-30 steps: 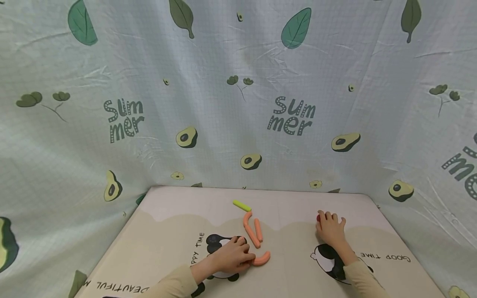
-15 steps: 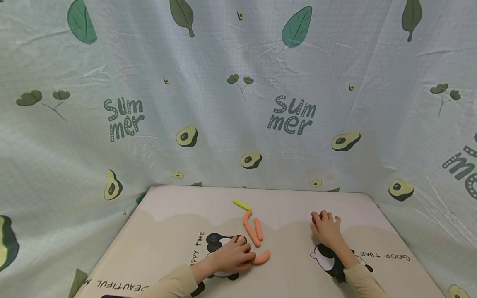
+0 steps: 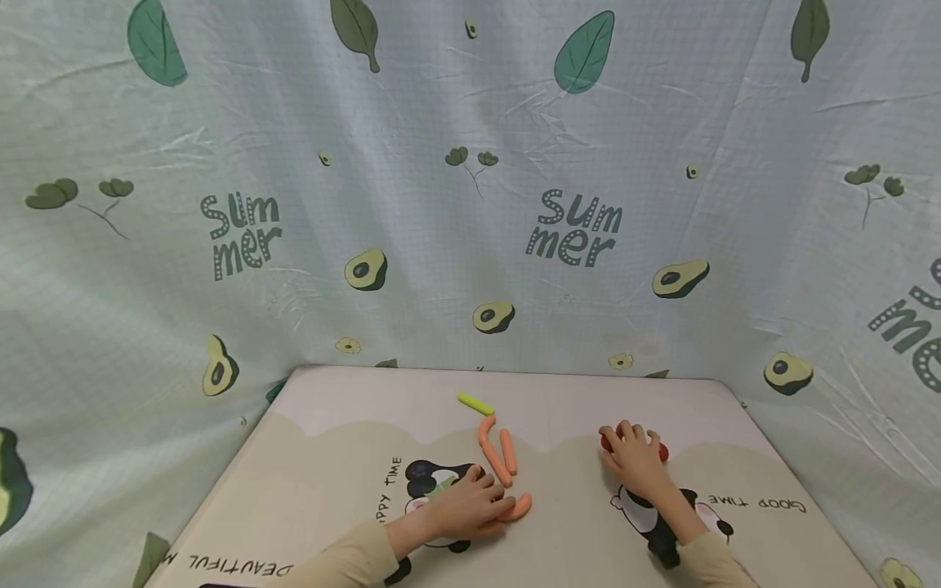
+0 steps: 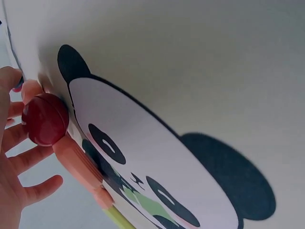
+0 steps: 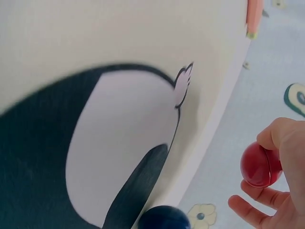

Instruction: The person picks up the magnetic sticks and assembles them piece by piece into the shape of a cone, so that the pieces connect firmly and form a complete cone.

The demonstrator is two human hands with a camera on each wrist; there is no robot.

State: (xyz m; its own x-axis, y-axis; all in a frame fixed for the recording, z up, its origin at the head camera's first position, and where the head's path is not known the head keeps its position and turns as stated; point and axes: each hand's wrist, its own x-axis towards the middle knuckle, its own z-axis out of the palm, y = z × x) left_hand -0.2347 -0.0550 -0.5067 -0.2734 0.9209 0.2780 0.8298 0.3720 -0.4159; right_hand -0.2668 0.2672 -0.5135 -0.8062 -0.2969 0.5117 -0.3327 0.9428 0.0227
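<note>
In the left wrist view, the left hand [image 4: 21, 167] curls thumb and fingers about a glossy red ball [image 4: 45, 119], which an orange piece [image 4: 78, 164] touches. From the head view, that left hand [image 3: 465, 508] hides the ball, its fingertips against a curved orange piece [image 3: 520, 506]. On the right side of the table, the right hand [image 3: 638, 464] holds another red ball [image 3: 606, 443] between thumb and fingers; the right wrist view shows this ball [image 5: 257, 164] beside the thumb of the right hand [image 5: 290, 176]. A further red ball [image 3: 663, 452] shows past its fingers.
Two orange pieces, one bent [image 3: 495, 457] and one straight [image 3: 509, 452], lie mid-table near a yellow-green stick [image 3: 475, 403]. A dark blue round object [image 5: 164, 218] stands low in the right wrist view. Behind the table [image 3: 353, 392] hangs a printed curtain [image 3: 412, 212].
The right hand has shifted left with its red ball, and another red ball now shows at its right side. The left hand has moved slightly right over the curved orange piece.
</note>
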